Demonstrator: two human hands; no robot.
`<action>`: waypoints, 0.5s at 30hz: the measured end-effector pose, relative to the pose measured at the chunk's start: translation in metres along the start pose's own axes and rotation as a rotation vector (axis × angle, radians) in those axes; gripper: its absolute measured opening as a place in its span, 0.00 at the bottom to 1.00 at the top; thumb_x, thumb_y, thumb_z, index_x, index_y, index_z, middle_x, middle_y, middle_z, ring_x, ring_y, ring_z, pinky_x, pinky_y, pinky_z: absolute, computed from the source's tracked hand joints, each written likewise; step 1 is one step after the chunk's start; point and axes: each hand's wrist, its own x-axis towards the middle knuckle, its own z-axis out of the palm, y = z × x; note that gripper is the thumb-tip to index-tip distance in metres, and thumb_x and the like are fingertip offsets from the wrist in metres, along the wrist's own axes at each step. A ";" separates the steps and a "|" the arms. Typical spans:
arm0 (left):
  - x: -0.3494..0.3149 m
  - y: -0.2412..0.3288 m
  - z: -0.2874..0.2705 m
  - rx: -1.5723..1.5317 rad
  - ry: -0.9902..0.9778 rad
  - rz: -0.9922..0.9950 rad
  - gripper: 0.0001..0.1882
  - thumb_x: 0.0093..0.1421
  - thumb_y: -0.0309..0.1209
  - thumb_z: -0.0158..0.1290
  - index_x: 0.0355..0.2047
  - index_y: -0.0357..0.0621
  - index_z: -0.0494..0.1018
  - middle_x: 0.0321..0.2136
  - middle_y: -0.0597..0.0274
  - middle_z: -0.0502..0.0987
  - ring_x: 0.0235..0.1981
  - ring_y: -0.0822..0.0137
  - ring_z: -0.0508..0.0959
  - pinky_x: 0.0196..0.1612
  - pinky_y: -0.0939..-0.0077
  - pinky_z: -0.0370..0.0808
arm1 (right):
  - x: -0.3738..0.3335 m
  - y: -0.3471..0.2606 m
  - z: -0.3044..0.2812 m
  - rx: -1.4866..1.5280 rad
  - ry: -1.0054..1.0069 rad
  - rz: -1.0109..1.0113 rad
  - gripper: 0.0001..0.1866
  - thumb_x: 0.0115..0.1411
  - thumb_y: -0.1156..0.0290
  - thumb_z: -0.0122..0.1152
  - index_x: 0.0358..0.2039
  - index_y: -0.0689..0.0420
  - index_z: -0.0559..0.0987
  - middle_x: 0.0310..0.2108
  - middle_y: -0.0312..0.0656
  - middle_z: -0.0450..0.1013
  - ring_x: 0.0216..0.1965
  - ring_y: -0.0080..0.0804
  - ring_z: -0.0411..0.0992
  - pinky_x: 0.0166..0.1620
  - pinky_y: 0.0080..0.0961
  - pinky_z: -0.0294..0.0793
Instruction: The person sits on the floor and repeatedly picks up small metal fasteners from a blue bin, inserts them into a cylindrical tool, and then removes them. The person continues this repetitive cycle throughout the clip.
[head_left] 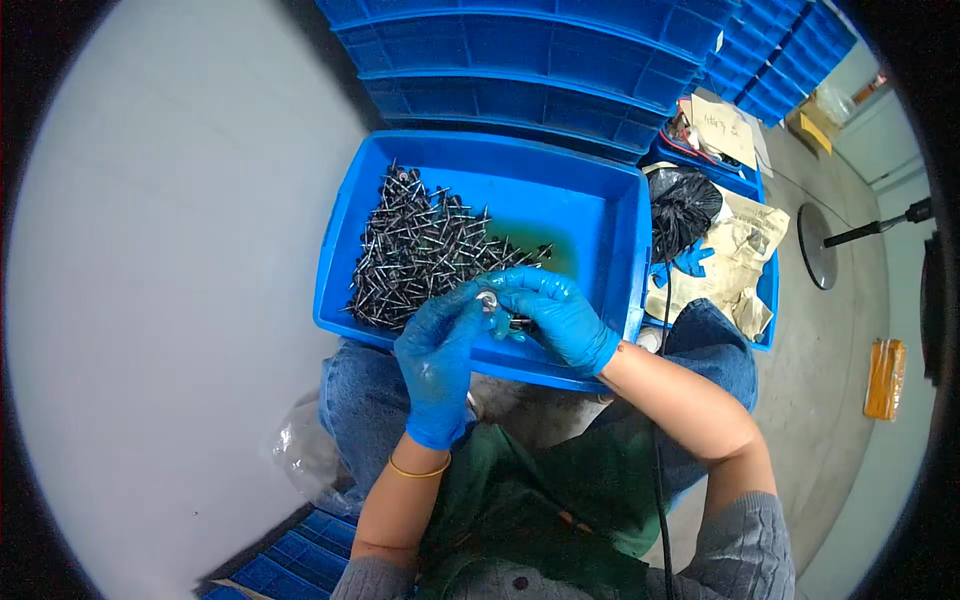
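Note:
Both my hands wear blue gloves and meet over the near edge of a blue plastic bin [590,190]. My left hand [440,345] pinches a small round silvery metal piece [487,301] between thumb and fingertips. From the other side, my right hand [555,315] comes in with bent fingers touching the same spot. Just below its fingers show the ends of dark pin-like parts [520,322]; whether they are held or lie in the bin I cannot tell. A heap of small metal pins with black heads [420,250] fills the bin's left side.
Stacked blue crates [520,50] rise behind the bin. At right, a black plastic bag [682,210] and crumpled brown paper [740,250] lie in another blue crate. A white wall [190,250] stands at left. A round black stand base [817,247] is on the floor.

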 end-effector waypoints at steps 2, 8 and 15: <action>0.001 0.000 0.000 -0.035 0.012 -0.035 0.08 0.47 0.22 0.48 0.31 0.34 0.71 0.29 0.59 0.72 0.29 0.74 0.71 0.33 0.83 0.68 | 0.000 -0.002 0.001 -0.052 0.058 0.037 0.13 0.51 0.77 0.47 0.39 0.62 0.69 0.32 0.37 0.69 0.28 0.19 0.67 0.33 0.14 0.67; 0.010 -0.016 -0.010 -0.075 0.000 -0.090 0.07 0.48 0.21 0.47 0.29 0.34 0.70 0.27 0.59 0.72 0.28 0.74 0.71 0.30 0.85 0.70 | -0.001 0.002 0.001 -0.084 0.035 0.045 0.14 0.49 0.78 0.49 0.39 0.61 0.69 0.34 0.37 0.69 0.31 0.20 0.67 0.34 0.16 0.68; 0.012 -0.012 -0.012 -0.095 -0.025 -0.117 0.08 0.48 0.21 0.47 0.30 0.35 0.70 0.27 0.61 0.72 0.28 0.75 0.71 0.31 0.85 0.69 | 0.004 0.012 -0.004 -0.202 0.015 -0.022 0.15 0.49 0.77 0.51 0.40 0.60 0.69 0.32 0.36 0.69 0.29 0.18 0.67 0.33 0.15 0.67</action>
